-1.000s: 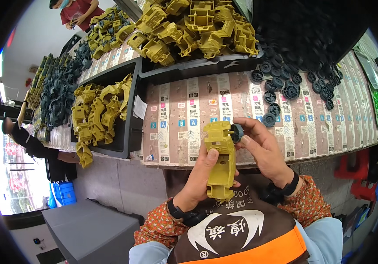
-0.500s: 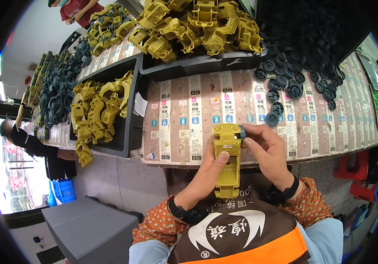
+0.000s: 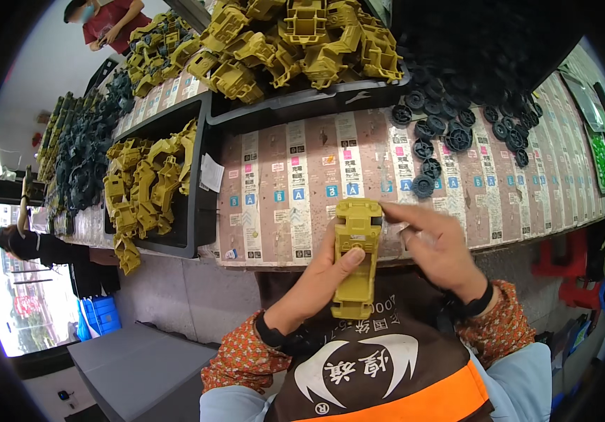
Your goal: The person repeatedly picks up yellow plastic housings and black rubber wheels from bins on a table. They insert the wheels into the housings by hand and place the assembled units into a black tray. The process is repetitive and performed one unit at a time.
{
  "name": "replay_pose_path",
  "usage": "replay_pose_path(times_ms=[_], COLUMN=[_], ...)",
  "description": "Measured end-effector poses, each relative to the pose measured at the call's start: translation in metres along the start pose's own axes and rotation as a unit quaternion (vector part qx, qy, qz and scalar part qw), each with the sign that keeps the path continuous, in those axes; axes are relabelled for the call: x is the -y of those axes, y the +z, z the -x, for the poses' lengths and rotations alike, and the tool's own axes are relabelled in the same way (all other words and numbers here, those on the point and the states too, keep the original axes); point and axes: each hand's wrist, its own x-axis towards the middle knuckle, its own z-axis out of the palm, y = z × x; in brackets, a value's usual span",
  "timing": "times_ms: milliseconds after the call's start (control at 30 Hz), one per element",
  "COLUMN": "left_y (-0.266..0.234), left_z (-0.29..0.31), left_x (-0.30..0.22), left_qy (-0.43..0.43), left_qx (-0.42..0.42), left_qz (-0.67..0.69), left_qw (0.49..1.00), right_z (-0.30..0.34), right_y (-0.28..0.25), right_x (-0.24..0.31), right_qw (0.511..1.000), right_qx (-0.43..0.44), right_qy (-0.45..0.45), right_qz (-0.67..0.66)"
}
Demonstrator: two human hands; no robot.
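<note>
Clasping the toy car [image 3: 357, 235], left fingers [image 3: 349, 260] are pointing it lengthwise toward the worktop [image 3: 281, 162]; half-curled right fingers [image 3: 418, 215] are blurring, grip unclear.

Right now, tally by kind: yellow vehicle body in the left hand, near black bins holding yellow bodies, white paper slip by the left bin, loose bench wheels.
Yellow body in the left hand: 1
Near black bins: 2
White paper slip: 1
Total: 4
Loose wheels excluded: too heaped to count.
</note>
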Motion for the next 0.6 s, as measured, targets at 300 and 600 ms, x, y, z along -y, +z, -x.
replay_pose_path(times_ms=[300,600], left_y=[-0.006,-0.015], left_z=[-0.007,-0.014], left_x=[-0.009,0.003], left_qy=[0.000,0.060], left_qx=[-0.113,-0.163], left_qz=[0.211,0.296], left_qw=[0.971,0.939], right_z=[-0.025,-0.003], right_y=[-0.032,0.002], right_x=[-0.032,-0.006], right_qw=[0.879,0.993], right_qx=[-0.081,0.054], right_qy=[-0.102,0.063], right_qz=[0.459,-0.080])
